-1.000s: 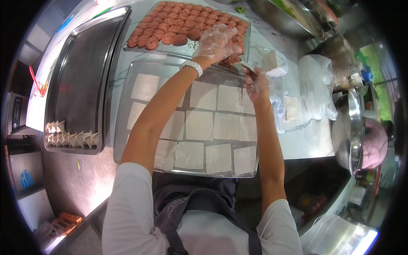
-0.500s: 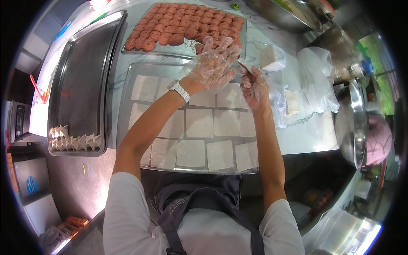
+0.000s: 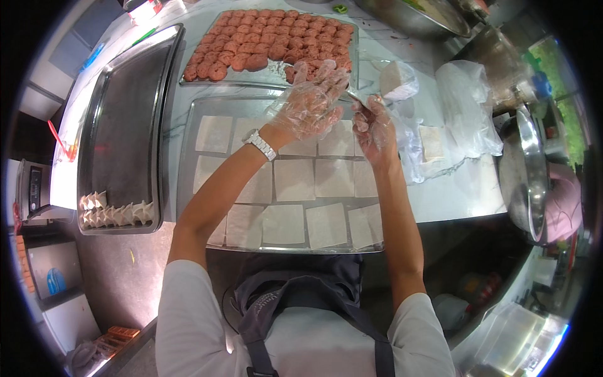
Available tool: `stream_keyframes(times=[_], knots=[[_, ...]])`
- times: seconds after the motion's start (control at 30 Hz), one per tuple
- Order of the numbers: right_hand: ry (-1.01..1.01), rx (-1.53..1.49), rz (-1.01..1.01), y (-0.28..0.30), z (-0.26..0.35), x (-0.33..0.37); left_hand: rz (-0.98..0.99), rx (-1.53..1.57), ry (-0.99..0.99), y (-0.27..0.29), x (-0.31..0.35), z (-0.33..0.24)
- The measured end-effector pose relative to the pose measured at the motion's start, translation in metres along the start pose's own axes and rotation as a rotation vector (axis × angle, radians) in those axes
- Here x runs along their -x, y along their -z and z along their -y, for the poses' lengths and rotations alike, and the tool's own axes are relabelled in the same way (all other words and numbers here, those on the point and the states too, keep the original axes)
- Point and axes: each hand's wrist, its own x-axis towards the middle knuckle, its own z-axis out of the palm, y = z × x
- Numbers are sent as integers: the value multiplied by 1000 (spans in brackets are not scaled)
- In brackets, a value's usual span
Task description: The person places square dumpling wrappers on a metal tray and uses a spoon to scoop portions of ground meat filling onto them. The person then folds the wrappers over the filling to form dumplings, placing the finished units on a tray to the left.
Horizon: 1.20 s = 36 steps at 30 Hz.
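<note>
My left hand (image 3: 308, 105), in a clear plastic glove, is held with fingers outstretched over the far edge of a tray (image 3: 217, 105) of square dough wrappers (image 3: 294, 180). Beside its fingertips, my gloved right hand (image 3: 374, 129) grips a thin metal spatula-like tool (image 3: 354, 96); its exact shape is partly hidden. Whether anything sticks to the left fingers I cannot tell. Just beyond the hands, a glass-like tray (image 3: 274, 73) bears rows of reddish minced-meat balls (image 3: 267, 41), with a bare patch at its near side.
On the left stands a long dark tray (image 3: 122, 119) with folded dumplings (image 3: 116, 212) at its near end. A wrapped stack of wrappers (image 3: 398, 80) and a plastic bag (image 3: 465, 107) lie to the right. Metal bowls (image 3: 433, 22) stand far right, with another large metal bowl (image 3: 531, 176) nearer.
Both hands stay close together in nearly the same place. The tool in my right hand has tilted a little toward my left fingers. The whole view has shifted slightly.
</note>
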Motion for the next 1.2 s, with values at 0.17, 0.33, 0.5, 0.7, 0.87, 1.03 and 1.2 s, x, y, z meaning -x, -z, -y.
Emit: stream_keyframes(times=[0.17,0.33,0.5,0.7,0.87,1.03,1.2], knots=[[-18,-40,-92,7,2,-3,-82,100,41,-9,-13,9],[144,561,-152,35,4,-43,-13,-13,365,-23,-2,28],[557,1937,-142,37,-1,-73,242,-165,311,-26,12,12],[622,2268,156,18,-17,-60,326,-233,291,-38,10,17],[769,2079,239,29,-26,-54,251,-177,237,-47,11,19],[500,1565,59,31,-24,-68,310,-203,267,-45,2,10],[-49,155,-225,12,-13,-55,182,-148,239,-49,0,10]])
